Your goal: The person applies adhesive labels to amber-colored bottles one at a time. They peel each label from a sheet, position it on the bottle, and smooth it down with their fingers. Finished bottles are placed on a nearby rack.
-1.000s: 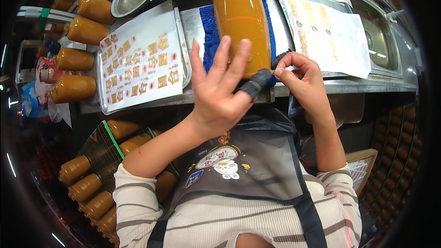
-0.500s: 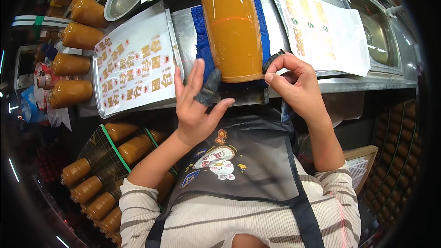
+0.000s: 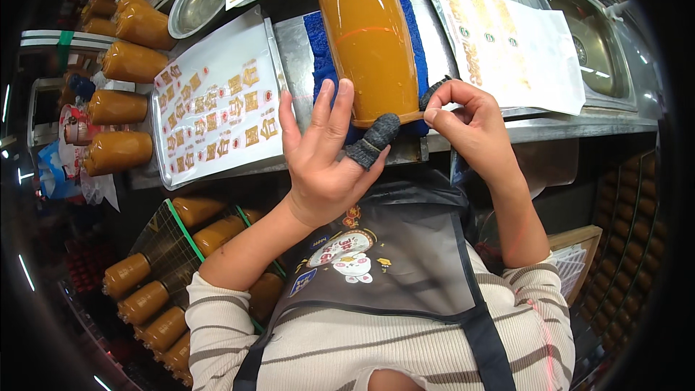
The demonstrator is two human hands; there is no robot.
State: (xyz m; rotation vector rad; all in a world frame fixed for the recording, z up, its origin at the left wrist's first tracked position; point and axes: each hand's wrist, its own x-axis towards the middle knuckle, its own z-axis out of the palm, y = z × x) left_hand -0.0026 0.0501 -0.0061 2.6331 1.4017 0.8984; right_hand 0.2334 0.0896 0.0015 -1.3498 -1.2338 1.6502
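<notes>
One large orange bottle (image 3: 371, 43) on one blue towel (image 3: 318, 36); three label sheets; two steel basins; two hands

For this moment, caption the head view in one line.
Both hands, left hand and right hand, meet an orange bottle lying on a blue cloth.

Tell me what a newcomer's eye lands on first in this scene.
First, the big orange bottle lying on a blue cloth at the middle of the steel counter, with the left hand and right hand at its near end, thumbs in dark knit covers. Next, the sticker sheet to its left, and rows of similar orange bottles along the left edge.
</notes>
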